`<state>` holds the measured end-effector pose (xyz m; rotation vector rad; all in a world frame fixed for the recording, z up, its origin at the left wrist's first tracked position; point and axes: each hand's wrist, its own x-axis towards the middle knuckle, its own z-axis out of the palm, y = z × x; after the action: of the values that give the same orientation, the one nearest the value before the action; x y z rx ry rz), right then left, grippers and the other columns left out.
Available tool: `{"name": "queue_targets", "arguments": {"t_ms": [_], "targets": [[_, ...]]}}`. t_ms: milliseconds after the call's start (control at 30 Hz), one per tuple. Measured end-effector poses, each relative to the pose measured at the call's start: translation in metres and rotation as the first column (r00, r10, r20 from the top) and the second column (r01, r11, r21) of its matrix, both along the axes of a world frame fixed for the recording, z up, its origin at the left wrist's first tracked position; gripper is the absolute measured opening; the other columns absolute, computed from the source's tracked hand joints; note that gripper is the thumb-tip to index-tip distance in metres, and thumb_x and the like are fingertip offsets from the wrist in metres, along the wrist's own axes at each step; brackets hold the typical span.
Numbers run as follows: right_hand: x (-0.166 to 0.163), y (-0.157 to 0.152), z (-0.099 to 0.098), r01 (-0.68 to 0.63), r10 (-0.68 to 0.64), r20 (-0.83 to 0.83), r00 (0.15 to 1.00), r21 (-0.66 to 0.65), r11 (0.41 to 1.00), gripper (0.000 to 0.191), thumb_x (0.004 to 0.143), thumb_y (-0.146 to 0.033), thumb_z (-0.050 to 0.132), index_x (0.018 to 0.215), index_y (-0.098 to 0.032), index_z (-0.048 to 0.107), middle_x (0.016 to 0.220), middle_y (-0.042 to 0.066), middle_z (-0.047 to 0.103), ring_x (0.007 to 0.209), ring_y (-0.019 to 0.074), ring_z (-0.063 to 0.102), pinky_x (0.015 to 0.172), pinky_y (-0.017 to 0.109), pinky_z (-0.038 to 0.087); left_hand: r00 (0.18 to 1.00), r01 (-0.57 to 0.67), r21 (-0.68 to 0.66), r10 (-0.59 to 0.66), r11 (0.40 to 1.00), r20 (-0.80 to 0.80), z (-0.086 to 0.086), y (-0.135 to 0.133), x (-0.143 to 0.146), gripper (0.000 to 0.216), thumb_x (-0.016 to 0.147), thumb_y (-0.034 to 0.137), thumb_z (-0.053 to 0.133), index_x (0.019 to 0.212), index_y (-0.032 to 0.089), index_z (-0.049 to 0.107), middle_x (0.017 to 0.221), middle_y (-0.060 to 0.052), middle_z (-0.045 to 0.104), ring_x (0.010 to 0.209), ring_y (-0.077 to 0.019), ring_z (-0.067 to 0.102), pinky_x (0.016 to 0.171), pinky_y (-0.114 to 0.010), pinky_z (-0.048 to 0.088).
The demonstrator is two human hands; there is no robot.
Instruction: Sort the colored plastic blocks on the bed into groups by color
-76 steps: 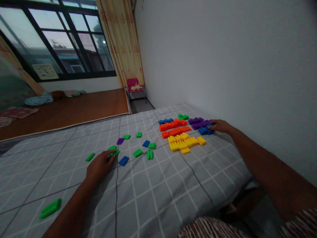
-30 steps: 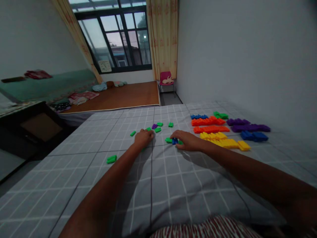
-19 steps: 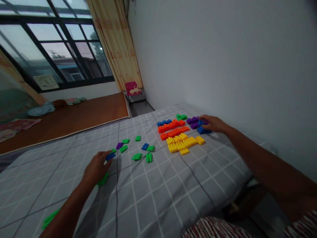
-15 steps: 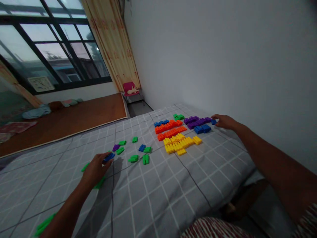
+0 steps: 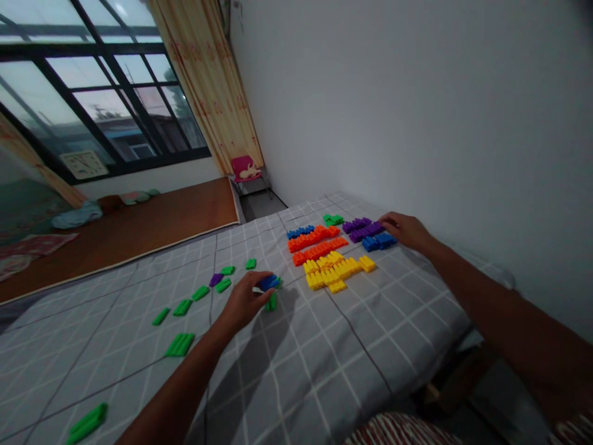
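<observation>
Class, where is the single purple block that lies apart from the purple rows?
In the head view, the single purple block lies left of centre on the checked cloth, beside scattered green blocks, to the left of the left hand.

We see a dim room, lit mainly by pale daylight from the window (image 5: 92, 117) at the upper left, its sky panes the brightest part. The wall (image 5: 393, 123) dulls to grey, and the far upper right corner darkens further. A soft, long shadow (image 5: 252, 358) spreads over the sheet (image 5: 333, 358) to the right of the left hand (image 5: 245, 300). We find the blocks (image 5: 331, 270) vivid but softly smeared, and the right forearm (image 5: 491, 309) stretched toward the edge.
</observation>
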<state>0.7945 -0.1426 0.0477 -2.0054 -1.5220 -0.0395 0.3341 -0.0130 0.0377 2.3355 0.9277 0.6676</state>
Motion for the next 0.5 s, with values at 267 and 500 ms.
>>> {"name": "queue_targets", "arguments": {"t_ms": [267, 500], "targets": [[-0.206, 0.015, -0.011, -0.634, 0.622, -0.387, 0.681, 0.113, 0.765, 0.045, 0.086, -0.035, 0.058, 0.13, -0.023, 0.053, 0.127, 0.01, 0.06, 0.11, 0.0231, 0.058, 0.093, 0.041, 0.047, 0.994, 0.058, 0.182, -0.073, 0.982, 0.078, -0.008, -0.046, 0.093, 0.03, 0.074, 0.013, 0.065, 0.103, 0.021, 0.057, 0.096, -0.004, 0.057, 0.084, -0.0175, 0.059, 0.077, -0.034, 0.054], [-0.144, 0.037, -0.006, -0.511, 0.517, -0.409, 0.752, 0.133, 0.849, 0.039, 0.083, -0.037, 0.058, 0.118, -0.019, 0.056, 0.118, 0.01, 0.064, 0.105, 0.0227, 0.061, 0.089, 0.04, 0.049, 0.95, 0.257, 0.055, -0.263, 0.965, 0.169, -0.016, -0.041, 0.065, 0.053, 0.078, 0.017, 0.063, 0.128, 0.027, 0.047, 0.129, -0.01, 0.047, 0.099, -0.0174, 0.06, 0.077, -0.034, 0.058]]}}
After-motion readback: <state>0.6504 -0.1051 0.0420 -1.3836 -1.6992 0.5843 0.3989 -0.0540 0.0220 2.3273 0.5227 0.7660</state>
